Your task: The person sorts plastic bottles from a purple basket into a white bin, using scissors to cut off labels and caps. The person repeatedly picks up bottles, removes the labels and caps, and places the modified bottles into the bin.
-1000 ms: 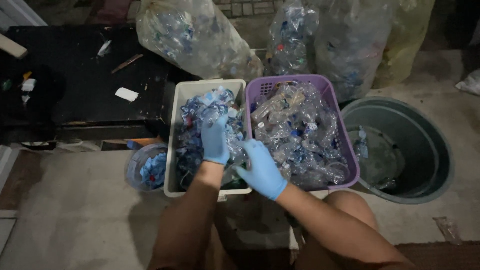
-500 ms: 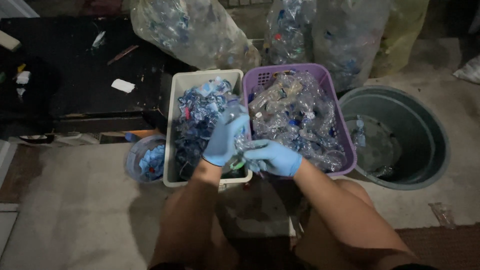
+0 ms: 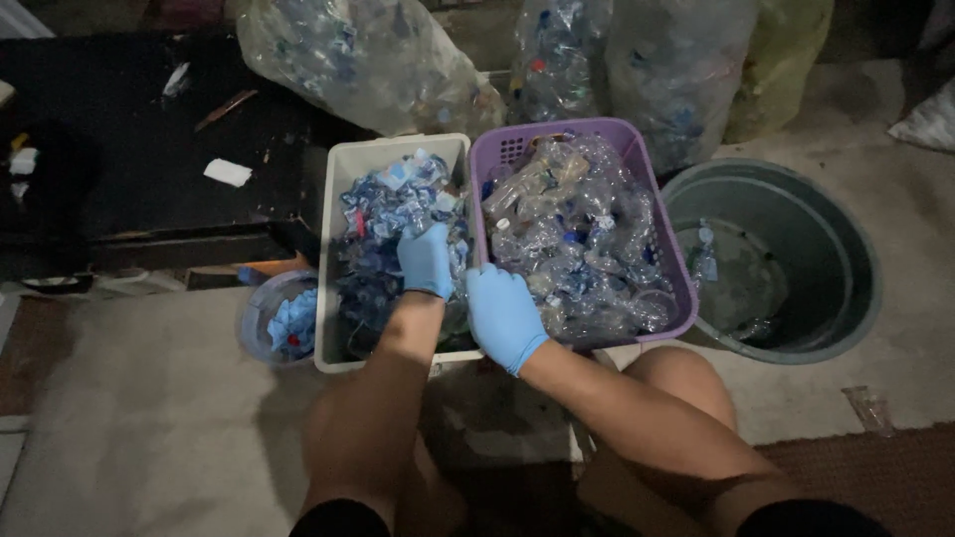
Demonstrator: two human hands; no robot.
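Down between the knees, both gloved hands work at the seam where two bins meet. Left hand (image 3: 426,261) rests, fingers curled, on the heap of torn blue and white labels (image 3: 383,214) inside the white bin (image 3: 333,268); whether it pinches a scrap I cannot tell, since the fingertips are buried. Right hand (image 3: 503,313) is just beside it, over the near corner of the purple basket (image 3: 657,199), and its closure is hidden too. Clear crushed bottles (image 3: 577,249) fill that basket beyond the right hand. Judging by looks, the labels are feather-light, limp and slippery, best pinched at a loose edge; the bottles are light, springy and crackly, best taken round the neck or the body. Left of the left hand sits a small round tub (image 3: 274,318) with blue scraps; right of the right hand stands a dark round barrel (image 3: 856,268). Compared with half a second ago, the hands have parted slightly and lowered, the left sinking into the labels.
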